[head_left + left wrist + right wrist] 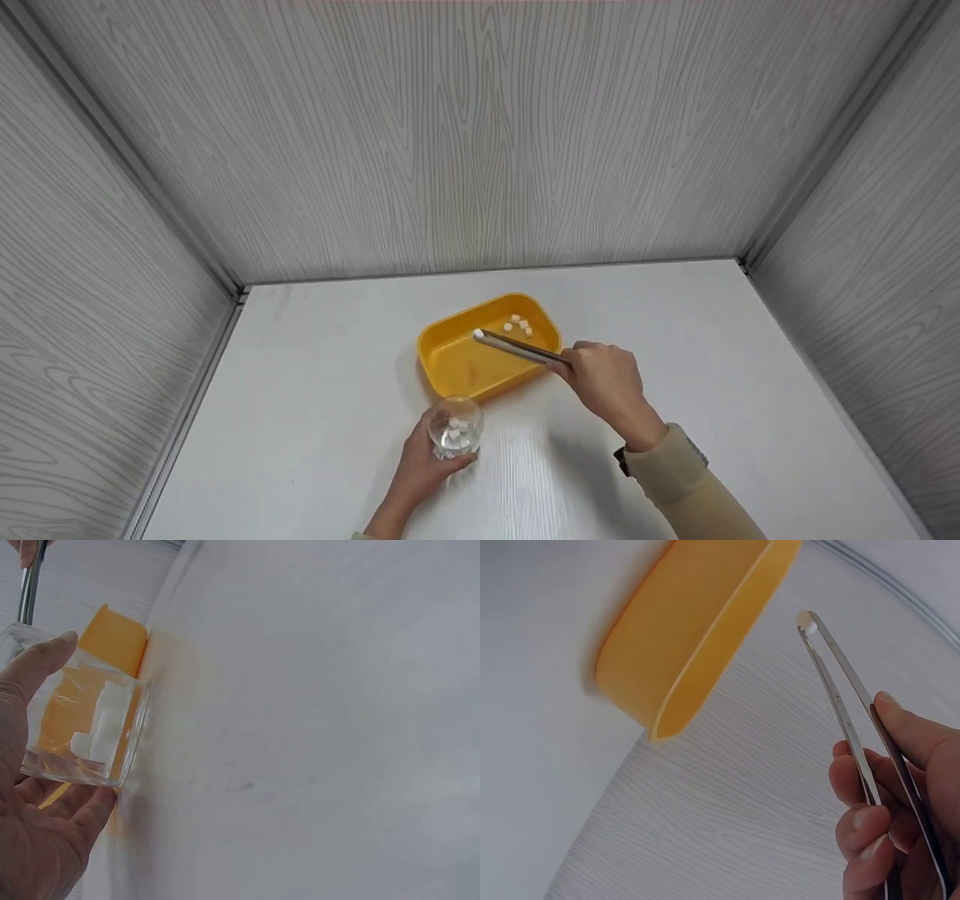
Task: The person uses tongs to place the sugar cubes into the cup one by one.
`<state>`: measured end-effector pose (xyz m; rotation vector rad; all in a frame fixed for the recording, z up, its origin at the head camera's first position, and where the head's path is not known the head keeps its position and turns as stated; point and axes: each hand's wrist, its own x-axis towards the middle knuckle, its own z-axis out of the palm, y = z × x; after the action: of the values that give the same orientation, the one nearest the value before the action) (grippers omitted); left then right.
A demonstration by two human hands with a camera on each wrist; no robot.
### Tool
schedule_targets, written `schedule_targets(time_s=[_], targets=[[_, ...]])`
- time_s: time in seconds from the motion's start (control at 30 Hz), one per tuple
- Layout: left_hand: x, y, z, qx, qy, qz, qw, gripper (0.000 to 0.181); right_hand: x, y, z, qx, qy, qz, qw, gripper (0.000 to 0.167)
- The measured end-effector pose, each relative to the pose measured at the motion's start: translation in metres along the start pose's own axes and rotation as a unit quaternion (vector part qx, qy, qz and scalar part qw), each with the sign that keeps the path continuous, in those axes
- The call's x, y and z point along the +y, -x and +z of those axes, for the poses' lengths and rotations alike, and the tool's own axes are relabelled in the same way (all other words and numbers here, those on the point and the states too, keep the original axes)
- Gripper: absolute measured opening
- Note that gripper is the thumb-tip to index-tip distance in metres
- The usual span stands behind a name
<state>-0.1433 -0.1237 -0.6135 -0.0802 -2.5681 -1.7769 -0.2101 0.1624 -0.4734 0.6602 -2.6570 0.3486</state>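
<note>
My right hand (604,379) grips metal tweezers (845,709), whose tips pinch a small white cube (478,334) above the yellow tray (431,367). In the right wrist view the thumb lies along one arm of the tweezers and the fingers curl round the other. My left hand (421,457) holds a clear glass (457,427) just in front of the tray, thumb on one side and fingers on the other. Several white cubes (109,720) lie at the bottom of the glass. A few more white cubes (523,324) rest in the tray's right end.
The tray stands on a white table (322,390), its near rim close to the glass. Grey wood-grain panels (480,135) wall in the back and both sides. A dark wrist strap (624,459) shows at the right sleeve.
</note>
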Motion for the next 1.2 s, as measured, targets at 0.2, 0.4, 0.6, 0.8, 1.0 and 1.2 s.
schedule_targets(time_s=[0.2,0.4,0.6,0.8,1.0,1.2], targets=[[0.001,0.000,0.001,-0.005,-0.001,-0.010,0.9999,0.099,-0.002,0.010,-0.011,0.000,-0.004,-0.016,0.9999,0.024],[0.002,0.000,0.002,-0.003,-0.004,-0.018,0.9998,0.100,-0.006,0.020,-0.020,-0.001,-0.021,-0.040,0.9990,0.023],[0.001,-0.001,0.001,-0.001,-0.008,-0.016,0.9998,0.099,-0.013,0.030,-0.026,-0.006,-0.054,-0.069,0.9962,0.020],[0.001,0.000,0.001,0.003,-0.015,-0.008,0.9998,0.098,-0.020,0.040,-0.028,-0.033,-0.065,-0.085,0.9937,0.019],[0.001,0.000,0.001,0.004,-0.012,-0.007,0.9999,0.097,-0.024,0.049,-0.025,-0.071,-0.068,-0.095,0.9907,0.019],[0.000,0.000,0.001,0.002,-0.009,-0.017,0.9998,0.100,-0.025,0.054,-0.020,-0.062,-0.061,-0.108,0.9903,0.022]])
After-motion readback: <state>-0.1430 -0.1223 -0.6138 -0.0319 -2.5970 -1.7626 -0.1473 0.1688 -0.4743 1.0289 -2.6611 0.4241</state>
